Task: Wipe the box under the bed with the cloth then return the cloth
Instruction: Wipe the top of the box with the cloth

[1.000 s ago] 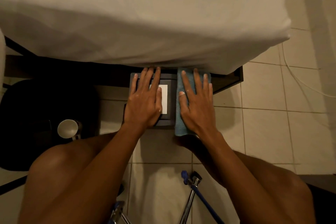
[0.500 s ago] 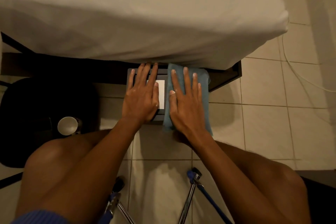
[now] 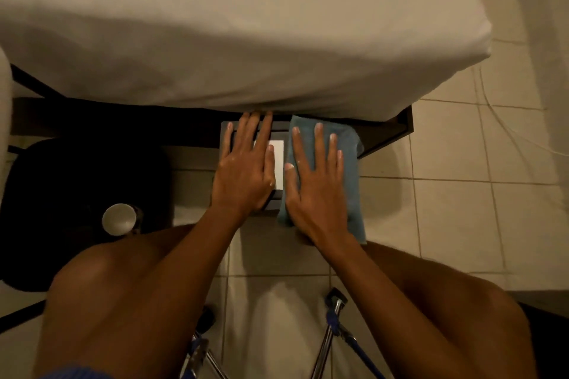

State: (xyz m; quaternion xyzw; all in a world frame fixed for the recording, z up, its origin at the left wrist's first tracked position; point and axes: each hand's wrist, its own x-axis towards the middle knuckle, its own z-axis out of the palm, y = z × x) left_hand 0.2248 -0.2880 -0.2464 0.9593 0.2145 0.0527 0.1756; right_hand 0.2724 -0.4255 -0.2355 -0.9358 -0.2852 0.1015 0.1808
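A dark grey box [image 3: 226, 132] with a white label [image 3: 278, 163] sits on the tiled floor, half under the bed's edge. My left hand [image 3: 244, 168] lies flat on the box's left part, fingers spread, tips reaching under the sheet. A blue cloth [image 3: 351, 169] covers the box's right part and hangs over its near edge. My right hand [image 3: 317, 184] presses flat on the cloth with the fingers spread.
The bed [image 3: 246, 24] with a white sheet overhangs the box; its dark frame [image 3: 400, 129] ends at the right. A black mat [image 3: 77, 194] with a round metal cup [image 3: 119, 218] lies left. Chrome stool legs [image 3: 331, 329] stand between my knees. A white cable [image 3: 498, 120] runs on the tiles at the right.
My right hand and the cloth have slid a little left and forward across the box top, and the cloth has spread wider. My left hand has kept its place on the box.
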